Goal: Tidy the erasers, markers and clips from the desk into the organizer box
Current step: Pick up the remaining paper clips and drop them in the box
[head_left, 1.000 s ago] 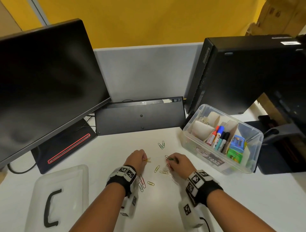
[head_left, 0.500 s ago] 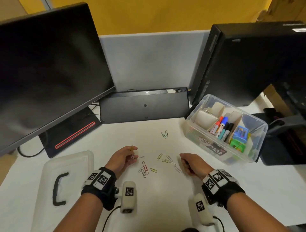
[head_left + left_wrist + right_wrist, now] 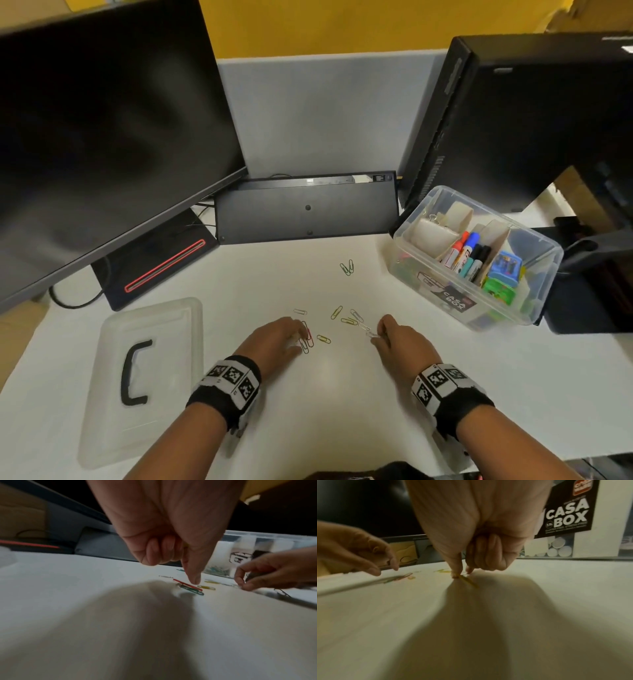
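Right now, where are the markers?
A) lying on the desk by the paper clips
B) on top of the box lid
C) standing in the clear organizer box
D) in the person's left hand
C: the markers stand upright in a compartment of the clear organizer box; only paper clips lie loose on the desk.
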Motion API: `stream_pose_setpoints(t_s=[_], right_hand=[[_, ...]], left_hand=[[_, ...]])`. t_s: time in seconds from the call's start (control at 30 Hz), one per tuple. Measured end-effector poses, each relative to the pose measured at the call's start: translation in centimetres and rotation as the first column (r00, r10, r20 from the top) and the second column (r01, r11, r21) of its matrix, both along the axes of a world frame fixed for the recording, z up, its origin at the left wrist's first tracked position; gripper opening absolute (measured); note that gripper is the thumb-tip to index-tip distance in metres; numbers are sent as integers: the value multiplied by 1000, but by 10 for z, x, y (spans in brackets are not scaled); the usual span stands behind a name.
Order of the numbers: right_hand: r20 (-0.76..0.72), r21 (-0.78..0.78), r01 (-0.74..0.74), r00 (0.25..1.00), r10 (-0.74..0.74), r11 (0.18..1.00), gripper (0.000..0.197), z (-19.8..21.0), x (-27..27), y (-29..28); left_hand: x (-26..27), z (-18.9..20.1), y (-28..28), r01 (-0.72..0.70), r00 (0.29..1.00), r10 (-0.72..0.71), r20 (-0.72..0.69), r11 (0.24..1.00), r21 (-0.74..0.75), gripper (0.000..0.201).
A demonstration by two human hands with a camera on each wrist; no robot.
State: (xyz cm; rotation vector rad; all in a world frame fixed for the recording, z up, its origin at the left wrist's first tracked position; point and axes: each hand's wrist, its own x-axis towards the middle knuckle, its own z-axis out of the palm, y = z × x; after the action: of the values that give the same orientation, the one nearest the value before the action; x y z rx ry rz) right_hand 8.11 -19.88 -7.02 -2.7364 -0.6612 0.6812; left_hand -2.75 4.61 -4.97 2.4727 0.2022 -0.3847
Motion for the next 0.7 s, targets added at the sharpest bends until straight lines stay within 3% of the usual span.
stream_pose_setpoints(t_s=[0.23,0.37,0.43,0.5,0.53,0.57,0.6,0.63,0.67,0.7], right_hand=[[47,-174,-93,994,103,980,24,-3,-10,13],[65,-230,-124,988,142,965,27,1,-9,19],[18,-179,-60,998,64,982,19,2,-6,17],[-128,63,98,988,-89,993,11,5,-1,13],[-275,241,231,948,-162,943,20,8,3,9],[-485,405,429,850,-208,807,28,10,5,5],[-701,488,654,688,-186,579,30,12,7,1],[-840,469,807,533,-100,359,28,16,8,-1],[-905,409,888,424,-31,212,27,18,9,-2],[-929,363,920,369,-17,148,29,17,9,-1]], left_hand=[[8,-4,-5,178,984,-179,-13,968,177,20],[12,-2,-13,274,958,-286,-13,903,330,23],[12,-2,-15,273,959,-283,-21,901,337,22],[11,-4,-14,223,973,-229,-12,935,277,20],[10,-4,-13,166,985,-170,3,963,213,18],[8,-5,-13,84,996,-87,19,989,124,15],[7,-4,-12,-13,999,12,32,1000,21,14],[6,-2,-9,-107,994,110,26,991,-83,15],[5,0,-7,-188,982,191,0,966,-179,17],[4,2,-3,-255,967,253,-42,930,-264,20]])
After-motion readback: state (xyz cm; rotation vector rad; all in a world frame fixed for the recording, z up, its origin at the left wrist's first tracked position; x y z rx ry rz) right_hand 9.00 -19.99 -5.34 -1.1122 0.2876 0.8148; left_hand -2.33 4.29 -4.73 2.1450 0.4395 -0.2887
